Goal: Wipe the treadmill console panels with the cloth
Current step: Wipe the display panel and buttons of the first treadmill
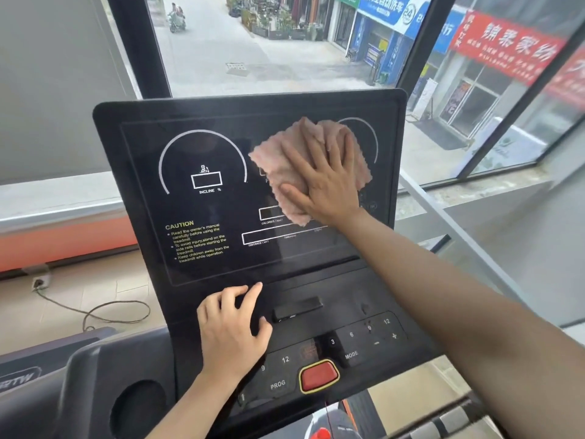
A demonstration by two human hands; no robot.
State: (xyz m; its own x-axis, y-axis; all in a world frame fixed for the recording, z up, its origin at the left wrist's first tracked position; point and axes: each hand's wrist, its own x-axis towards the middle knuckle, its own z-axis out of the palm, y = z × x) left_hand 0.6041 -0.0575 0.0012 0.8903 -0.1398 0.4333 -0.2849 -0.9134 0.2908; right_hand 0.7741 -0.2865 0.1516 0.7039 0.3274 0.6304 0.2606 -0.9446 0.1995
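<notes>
The black treadmill console display panel (202, 160) stands tilted in front of me, with an incline dial and caution text on its left half. A pink cloth (278, 166) lies flat against the panel's right half. My right hand (326, 182) presses on the cloth with straight, spread fingers. My left hand (231, 324) rests on the lower button panel (357, 340), just below the display, its fingers loosely bent and holding nothing.
A red stop button (318, 375) sits at the console's lower middle. A cup holder (139, 410) is at the lower left. A floor socket with a cable (95, 312) lies left of the treadmill. Large windows (253, 42) stand right behind the console.
</notes>
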